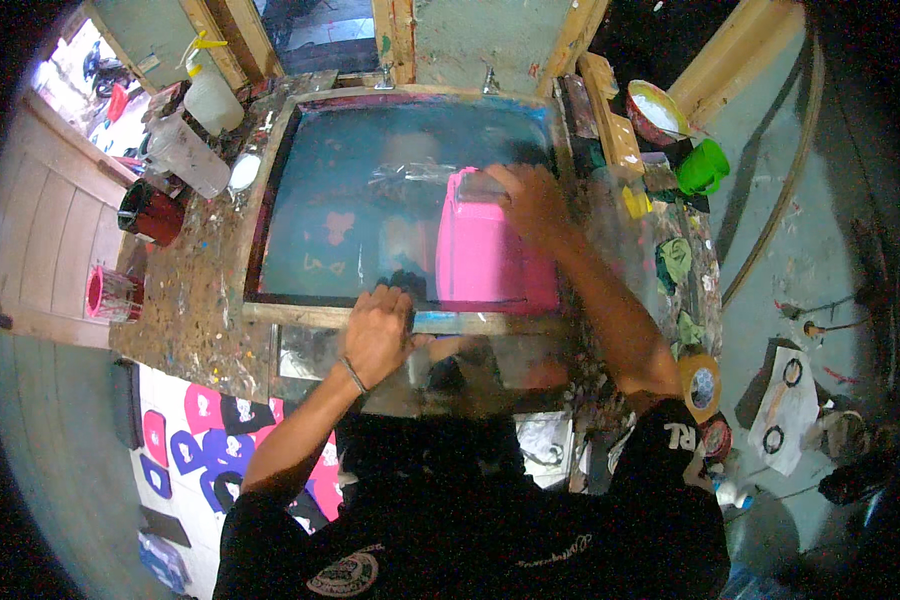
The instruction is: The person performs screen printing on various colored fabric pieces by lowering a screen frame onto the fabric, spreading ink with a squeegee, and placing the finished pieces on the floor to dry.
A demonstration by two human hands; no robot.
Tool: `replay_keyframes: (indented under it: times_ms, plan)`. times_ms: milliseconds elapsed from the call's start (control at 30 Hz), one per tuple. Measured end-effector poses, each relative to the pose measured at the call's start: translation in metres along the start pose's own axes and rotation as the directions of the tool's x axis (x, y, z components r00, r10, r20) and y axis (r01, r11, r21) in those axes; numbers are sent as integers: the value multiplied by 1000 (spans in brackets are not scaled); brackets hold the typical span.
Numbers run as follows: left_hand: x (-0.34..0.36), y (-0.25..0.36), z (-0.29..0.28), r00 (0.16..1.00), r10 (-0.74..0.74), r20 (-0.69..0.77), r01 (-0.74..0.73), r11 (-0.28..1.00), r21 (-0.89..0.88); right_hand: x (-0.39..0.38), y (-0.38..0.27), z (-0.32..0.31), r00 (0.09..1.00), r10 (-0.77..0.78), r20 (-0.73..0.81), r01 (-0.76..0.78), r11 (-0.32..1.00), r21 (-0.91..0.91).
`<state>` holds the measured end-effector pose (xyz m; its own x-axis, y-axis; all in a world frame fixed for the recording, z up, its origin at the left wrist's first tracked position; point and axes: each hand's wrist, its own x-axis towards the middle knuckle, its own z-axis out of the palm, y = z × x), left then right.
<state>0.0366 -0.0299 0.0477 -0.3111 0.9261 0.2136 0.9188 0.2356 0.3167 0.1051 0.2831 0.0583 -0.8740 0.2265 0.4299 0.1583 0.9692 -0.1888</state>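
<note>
A wooden screen printing frame (315, 316) with dark blue-green mesh lies on the worktable in front of me. My left hand (378, 325) grips its near bar, knuckles up, fingers curled over the edge and thumb out to the right. My right hand (526, 200) is closed on a squeegee (480, 188) at the far right part of the mesh. Bright pink ink (490, 255) covers the mesh from the squeegee down to the near bar. Left of the ink, small light figures (338, 228) show in the mesh. The squeegee's blade edge is hard to make out.
Spray bottles (213, 100), a dark red container (151, 212) and a pink cup (113, 293) stand on the stained table's left. On its right are a green mug (704, 167), a bowl (656, 112), rags (674, 260) and tape rolls (700, 386). Printed fabric pieces (225, 450) lie lower left.
</note>
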Motion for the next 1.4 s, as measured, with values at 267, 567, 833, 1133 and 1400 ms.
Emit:
replay_keyframes:
  times_ms: [267, 567, 833, 1133, 1400]
  plan:
    - [1, 4, -3, 1000, 24, 2, -25, 998, 61, -12, 4, 21, 985, -116, -125, 105, 990, -92]
    - [-2, 6, -5, 999, -22, 28, 20, 997, 72, -103, -82, -25, 992, -118, -42, 116, 992, -54]
    - [13, 0, -18, 1000, 18, -4, -18, 1000, -26, -137, -107, -54, 997, -44, 67, 49, 995, -84]
    - [86, 12, -154, 529, 309, -790, -201, 951, 237, 14, -104, -201, 985, 171, -34, -174, 954, -245]
    - [-8, 8, 22, 981, 139, -138, -138, 990, 17, 94, -92, -243, 976, 92, -199, -120, 983, -135]
